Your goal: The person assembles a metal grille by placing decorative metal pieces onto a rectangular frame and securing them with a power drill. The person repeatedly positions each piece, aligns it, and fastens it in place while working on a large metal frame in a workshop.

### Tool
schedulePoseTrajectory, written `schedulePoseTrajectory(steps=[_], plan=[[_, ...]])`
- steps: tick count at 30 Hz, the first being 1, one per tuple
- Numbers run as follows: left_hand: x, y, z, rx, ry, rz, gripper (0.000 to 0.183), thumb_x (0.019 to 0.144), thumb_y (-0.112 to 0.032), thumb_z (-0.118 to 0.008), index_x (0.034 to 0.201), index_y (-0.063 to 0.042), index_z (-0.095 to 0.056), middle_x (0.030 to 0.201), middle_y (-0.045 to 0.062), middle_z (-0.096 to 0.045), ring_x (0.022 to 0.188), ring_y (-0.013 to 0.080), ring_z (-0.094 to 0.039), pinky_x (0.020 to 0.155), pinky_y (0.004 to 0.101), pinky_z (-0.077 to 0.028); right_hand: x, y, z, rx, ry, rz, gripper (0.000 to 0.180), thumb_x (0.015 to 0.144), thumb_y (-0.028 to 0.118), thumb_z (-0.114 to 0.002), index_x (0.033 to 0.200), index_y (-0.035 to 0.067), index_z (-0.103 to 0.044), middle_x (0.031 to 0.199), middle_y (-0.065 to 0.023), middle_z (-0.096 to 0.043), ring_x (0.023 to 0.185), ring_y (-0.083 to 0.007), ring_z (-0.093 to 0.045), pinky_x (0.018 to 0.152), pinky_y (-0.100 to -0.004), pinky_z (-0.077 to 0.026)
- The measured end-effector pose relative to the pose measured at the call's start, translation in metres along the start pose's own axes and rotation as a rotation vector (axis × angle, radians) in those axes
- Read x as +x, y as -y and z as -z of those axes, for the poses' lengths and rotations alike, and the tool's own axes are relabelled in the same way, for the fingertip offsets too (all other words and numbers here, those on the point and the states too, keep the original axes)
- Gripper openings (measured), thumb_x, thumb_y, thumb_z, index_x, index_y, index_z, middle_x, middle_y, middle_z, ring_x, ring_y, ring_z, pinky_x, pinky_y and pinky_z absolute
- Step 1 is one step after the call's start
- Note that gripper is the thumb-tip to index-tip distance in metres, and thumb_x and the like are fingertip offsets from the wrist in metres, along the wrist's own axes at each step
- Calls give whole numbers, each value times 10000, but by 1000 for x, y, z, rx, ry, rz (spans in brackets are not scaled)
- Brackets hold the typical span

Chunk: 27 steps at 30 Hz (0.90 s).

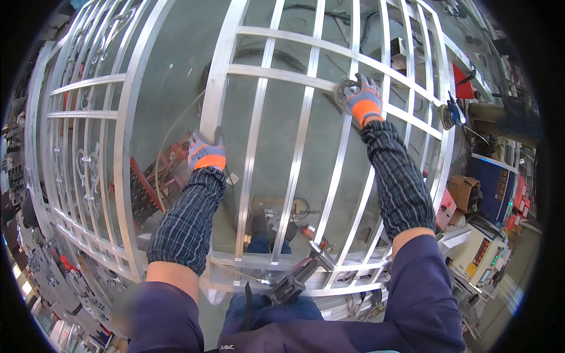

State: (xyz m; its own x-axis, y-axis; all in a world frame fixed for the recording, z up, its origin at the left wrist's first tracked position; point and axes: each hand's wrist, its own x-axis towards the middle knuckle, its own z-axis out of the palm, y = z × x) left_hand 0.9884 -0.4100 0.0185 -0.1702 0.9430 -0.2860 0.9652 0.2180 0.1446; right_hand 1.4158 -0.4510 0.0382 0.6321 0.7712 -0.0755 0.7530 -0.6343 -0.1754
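A bare metal frame (217,79) with vertical bars and two crossbars lies before me. My left hand (207,150), in a grey and orange glove, grips the frame's thick outer rail. My right hand (363,98), gloved alike, is at the lower crossbar, its fingers around a ring-shaped metal ornament (343,92) beside a vertical bar; the fingers hide part of it. Near my waist a dark power tool or welding gun (289,284) rests at the frame's near edge; its exact kind is unclear.
A second metal gate panel (126,132) with scrollwork stands at the left. A blue round sander (451,115) is at the frame's right rail. Boxed machines (492,187), a cardboard box (463,192) and red parts stand at the right. Cables and a red-edged rack (145,183) lie below the frames.
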Motion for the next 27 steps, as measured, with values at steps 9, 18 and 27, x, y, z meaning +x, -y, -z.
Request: schedulePoseTrajectory(steps=[9,18,27], plan=[[1,-1,2,-46,29,29,891,889,-646,-570,1463,20,-426,1422,239,-525,1277,371,-548,1068,443,-448,9,-25,-24,59,-88,161,374,898,357,-629,1202,145,-685,1283,-150,-636,1271,-360,-516,1098,-459,-397],[3,4,-8,-60,-22,-7,877,876,-616,-609,1446,29,-439,1424,237,-524,1273,378,-549,1071,443,-444,27,-59,-26,601,-18,112,239,910,160,-675,1098,18,-711,980,-154,-728,890,-269,-682,833,-343,-526],[2,5,-12,-60,-99,-36,804,889,-595,-616,1412,-2,-475,1354,227,-570,1218,383,-582,1018,454,-476,44,-48,29,635,46,173,258,962,220,-666,1139,45,-733,942,-57,-734,827,-167,-640,767,-279,-496]])
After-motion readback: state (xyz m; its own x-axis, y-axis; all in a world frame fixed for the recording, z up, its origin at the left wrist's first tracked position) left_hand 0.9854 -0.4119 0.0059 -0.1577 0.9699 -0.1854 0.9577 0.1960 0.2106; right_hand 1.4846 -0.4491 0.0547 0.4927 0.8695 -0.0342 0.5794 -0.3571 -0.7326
